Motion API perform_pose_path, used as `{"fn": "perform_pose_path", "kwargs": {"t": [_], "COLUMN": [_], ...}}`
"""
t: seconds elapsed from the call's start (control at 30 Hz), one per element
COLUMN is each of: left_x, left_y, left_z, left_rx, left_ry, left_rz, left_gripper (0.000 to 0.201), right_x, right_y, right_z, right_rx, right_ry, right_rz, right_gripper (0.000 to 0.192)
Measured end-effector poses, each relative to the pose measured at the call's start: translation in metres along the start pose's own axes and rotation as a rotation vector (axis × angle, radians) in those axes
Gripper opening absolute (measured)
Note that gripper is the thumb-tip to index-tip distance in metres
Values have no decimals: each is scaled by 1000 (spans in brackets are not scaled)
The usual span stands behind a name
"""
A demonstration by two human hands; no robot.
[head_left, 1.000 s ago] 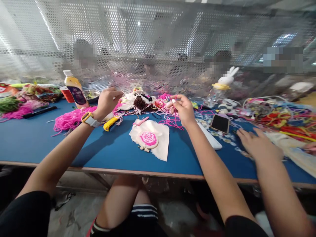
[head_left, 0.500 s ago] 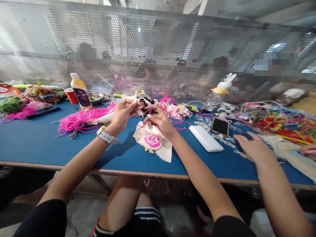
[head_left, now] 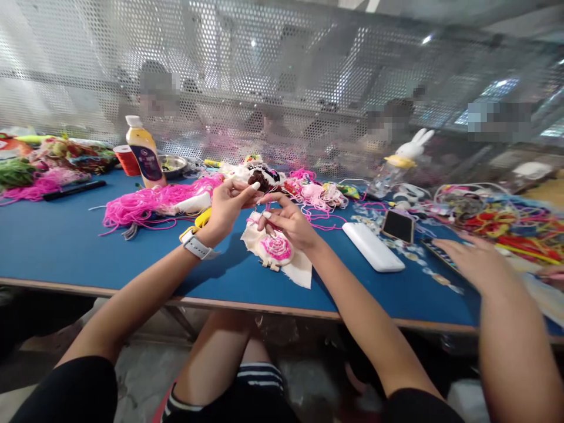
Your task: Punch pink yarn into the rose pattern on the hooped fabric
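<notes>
My left hand (head_left: 229, 208) is raised over the table, thumb and fingertips pinched together. What lies in that pinch is too small to make out. Close by on the right, my right hand (head_left: 291, 220) has curled fingers closed on a strand of pink yarn (head_left: 267, 205). Below the right hand lies a cream cloth (head_left: 299, 270) in a small embroidery hoop. Its stitching forms a pink and white rose pattern (head_left: 277, 248). Part of the cloth is hidden by the right hand.
Pink yarn (head_left: 132, 208) lies left, near a yellow bottle (head_left: 143, 153) and a red spool (head_left: 127, 161). To the right are a white power bank (head_left: 373, 247), a phone (head_left: 398, 227) and a rabbit-topped bottle (head_left: 399, 161). Another person's hand (head_left: 473, 258) reaches in at right.
The view has shifted slightly. My left hand has come lower and nearer my right hand, both still pinching. The other person's hand has moved right, and a dark strip shows beneath it.
</notes>
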State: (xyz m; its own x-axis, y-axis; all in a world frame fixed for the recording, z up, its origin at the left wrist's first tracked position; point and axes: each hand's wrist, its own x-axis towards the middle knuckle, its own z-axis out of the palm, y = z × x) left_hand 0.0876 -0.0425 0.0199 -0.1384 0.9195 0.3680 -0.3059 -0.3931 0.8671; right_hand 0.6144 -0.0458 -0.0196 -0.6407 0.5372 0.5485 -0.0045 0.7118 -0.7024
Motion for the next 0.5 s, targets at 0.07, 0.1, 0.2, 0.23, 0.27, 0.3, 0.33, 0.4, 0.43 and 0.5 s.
{"fn": "perform_pose_path", "kwargs": {"t": [0.07, 0.1, 0.2, 0.23, 0.27, 0.3, 0.33, 0.4, 0.43, 0.5], "left_x": [-1, -2, -4, -5, -5, -5, -5, -3, -2, 1], "left_y": [-2, -3, -6, -7, -8, -9, -10, -10, -10, -9], "left_z": [0, 0, 1, 1, 2, 2, 2, 1, 0, -2], "left_rx": [-8, -12, -17, -18, -22, -30, -39, -56, -60, -60], "left_ry": [-3, -6, -10, -10, -6, 2, 11, 30, 39, 59], "left_rz": [30, 54, 146, 176, 202, 223, 237, 239, 229, 198], "left_gripper": [24, 26, 33, 35, 36, 37, 37, 36, 34, 31], "right_x": [-1, -4, -19, -26, -31, -35, -36, -23, -8, 38], "right_y": [5, 9, 29, 36, 40, 43, 42, 34, 26, 10], "right_z": [-7, -12, -29, -35, -40, -43, -44, -31, -15, 33], "right_rx": [-294, -450, -830, -910, -965, -997, -1004, -945, -876, -679], "right_ry": [25, 48, 96, 98, 97, 96, 99, 107, 108, 69], "right_rz": [-54, -89, -169, -179, -184, -187, -187, -141, -95, 48], "right_gripper": [49, 48, 46, 45, 44, 43, 42, 38, 36, 35]}}
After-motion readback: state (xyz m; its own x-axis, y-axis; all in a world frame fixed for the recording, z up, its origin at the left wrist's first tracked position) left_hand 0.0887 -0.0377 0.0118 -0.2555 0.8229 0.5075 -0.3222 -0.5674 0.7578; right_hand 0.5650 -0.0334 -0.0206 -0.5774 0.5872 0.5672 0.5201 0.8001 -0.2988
